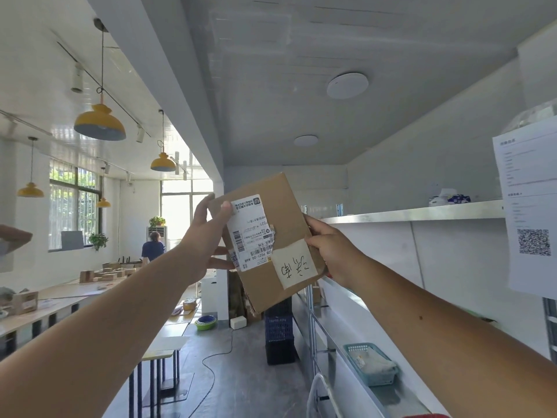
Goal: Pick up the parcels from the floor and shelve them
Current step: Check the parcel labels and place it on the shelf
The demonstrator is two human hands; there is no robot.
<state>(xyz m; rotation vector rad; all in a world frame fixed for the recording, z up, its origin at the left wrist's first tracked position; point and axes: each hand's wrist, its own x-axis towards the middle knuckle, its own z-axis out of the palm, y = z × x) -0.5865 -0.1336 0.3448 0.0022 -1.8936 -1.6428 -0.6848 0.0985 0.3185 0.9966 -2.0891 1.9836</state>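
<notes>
Shelving of pale metal runs along the rt wall, top shelf about level w/ the cardboard parcel, which is held up in the air just left of the shelf's near end, tilted, not touching it. Left hand grips the parcel's left edge, thumb over the front by the white shipping label, fingers wrapped behind; right hand is clamped on the rt edge, fingers hidden behind the box. A cream paper patch w/ handwritten marks sits on the box's lower front, next to the label. On the top shelf, well to the rt of the parcel, a white-and-blue packet. A printed sheet w/ QR code hangs at the shelving's rt end. Lower shelf holds a teal plastic basket w/ pale wrapped stuff inside; can't tell what. Below the parcel, on the grey floor beside the shelving, stacked dark crates; left of them a white block and nested coloured bowls. A cable snakes across the floor. Far left of the shelving: long tables w/ small boxes on them, yellow pendant lamps, barred windows, and a person in dark blue at the back of the room.
</notes>
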